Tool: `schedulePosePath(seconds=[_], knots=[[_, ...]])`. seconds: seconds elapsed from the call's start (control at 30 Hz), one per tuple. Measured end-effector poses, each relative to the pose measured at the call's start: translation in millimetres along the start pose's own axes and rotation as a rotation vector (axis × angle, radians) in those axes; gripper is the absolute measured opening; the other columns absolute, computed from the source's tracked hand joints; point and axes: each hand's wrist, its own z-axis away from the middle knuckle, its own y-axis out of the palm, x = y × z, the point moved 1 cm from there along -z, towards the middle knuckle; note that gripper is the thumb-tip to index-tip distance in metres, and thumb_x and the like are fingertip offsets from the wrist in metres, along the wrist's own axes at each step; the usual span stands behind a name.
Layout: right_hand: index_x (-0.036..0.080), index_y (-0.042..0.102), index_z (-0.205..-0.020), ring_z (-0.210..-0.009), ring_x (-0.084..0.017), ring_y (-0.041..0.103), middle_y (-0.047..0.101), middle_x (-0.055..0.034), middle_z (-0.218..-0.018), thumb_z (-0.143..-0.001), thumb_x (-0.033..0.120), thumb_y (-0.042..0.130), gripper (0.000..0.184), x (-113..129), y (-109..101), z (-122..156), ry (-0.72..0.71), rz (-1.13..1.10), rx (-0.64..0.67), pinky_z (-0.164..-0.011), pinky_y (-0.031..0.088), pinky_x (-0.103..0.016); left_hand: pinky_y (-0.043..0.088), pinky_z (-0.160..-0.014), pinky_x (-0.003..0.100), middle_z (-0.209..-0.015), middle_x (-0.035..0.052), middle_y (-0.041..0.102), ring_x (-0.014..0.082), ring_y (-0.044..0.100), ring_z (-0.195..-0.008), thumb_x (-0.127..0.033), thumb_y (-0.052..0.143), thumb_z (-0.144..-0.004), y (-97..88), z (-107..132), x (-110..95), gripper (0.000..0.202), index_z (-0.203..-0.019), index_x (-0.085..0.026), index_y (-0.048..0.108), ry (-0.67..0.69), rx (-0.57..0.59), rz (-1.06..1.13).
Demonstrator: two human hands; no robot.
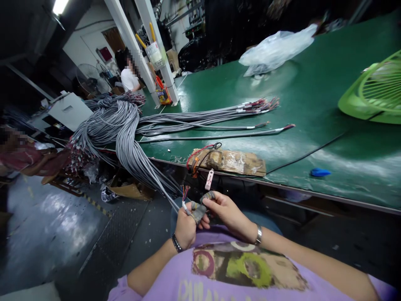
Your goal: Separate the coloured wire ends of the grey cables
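Note:
My left hand [185, 225] is closed around the end of a grey cable [169, 196], whose stripped coloured wires [185, 191] fan out above the fist. My right hand [223, 209] is closed in a pinch right beside it, with taped fingertips touching the cable end. Both hands sit close to my chest, just below the front edge of the green table [313, 104]. The cable runs up and left into a big bundle of grey cables [119, 125] hanging over the table corner.
Several stripped grey cables [219, 117] lie across the table. A taped cardboard block [232, 161] with red and black wires sits at the front edge. A green fan [376, 90], a plastic bag [275, 48] and a blue object [319, 172] lie farther right. A person [128, 75] stands far back.

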Motion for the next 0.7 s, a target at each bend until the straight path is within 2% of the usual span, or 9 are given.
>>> schedulePosePath(seconds=[0.3,0.5,0.6,0.7], knots=[[0.017,0.053,-0.067,-0.051,-0.009,0.041,0.049,0.0038,-0.056,-0.068,0.052,0.067,0.038,-2.0,-9.5,0.2,-0.060,0.109,0.005,-0.050,0.034,-0.024,0.029,-0.037,0.017,-0.049,-0.0011,0.059,0.0078,0.051,-0.035,-0.039,0.065,-0.072,0.0,1.1,0.0,0.027,-0.067,-0.015,0.054,0.024,-0.068,0.026],[0.019,0.052,-0.069,-0.059,-0.014,0.051,0.057,0.0004,-0.061,-0.070,0.052,0.065,0.036,0.5,-9.2,6.6,-0.081,0.080,0.112,-0.058,0.041,-0.028,0.029,-0.037,0.017,-0.048,-0.0020,0.058,0.0077,0.051,-0.036,-0.035,0.065,-0.070,0.0,1.0,-2.1,0.023,-0.068,-0.015,0.054,0.033,-0.117,0.070],[0.018,0.053,-0.065,-0.058,-0.013,0.049,0.056,0.0008,-0.061,-0.067,0.050,0.068,0.036,-0.9,-13.0,9.8,-0.076,0.135,0.120,-0.056,0.039,-0.027,0.029,-0.036,0.017,-0.047,-0.0025,0.057,0.0075,0.050,-0.035,-0.035,0.066,-0.069,-0.5,2.0,-3.6,0.024,-0.067,-0.015,0.054,0.023,-0.136,0.082],[0.016,0.054,-0.066,-0.055,-0.011,0.045,0.053,0.0025,-0.059,-0.067,0.047,0.070,0.035,0.7,-19.4,10.6,-0.046,0.140,0.103,-0.053,0.037,-0.025,0.027,-0.035,0.017,-0.047,-0.0022,0.057,0.0067,0.048,-0.033,-0.038,0.066,-0.070,-1.2,3.6,-5.0,0.027,-0.065,-0.015,0.053,0.016,-0.102,0.040]])
